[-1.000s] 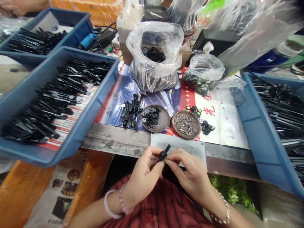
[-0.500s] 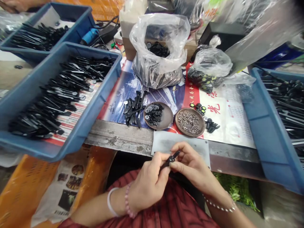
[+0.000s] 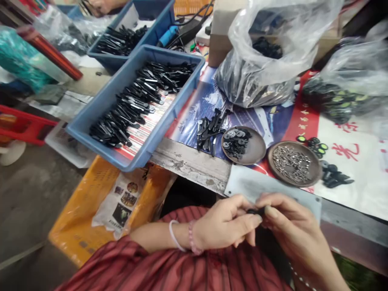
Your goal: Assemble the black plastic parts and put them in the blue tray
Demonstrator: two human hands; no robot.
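From here I see the black part (image 3: 256,211) pinched by both the left hand (image 3: 226,224) and right hand (image 3: 295,226), neither nearer, at the surface's (image 3: 194,164) near edge; its visible length runs crosswise between fingertips.

Left hand (image 3: 226,224): pinched tight, pointing toward 3 o'clock
Right hand (image 3: 294,230): pinched too, pointing toward 10 o'clock (the two almost meeting)
Left forearm (image 3: 153,237): back toward 9 o'clock
Right forearm (image 3: 325,268): toward 5 o'clock
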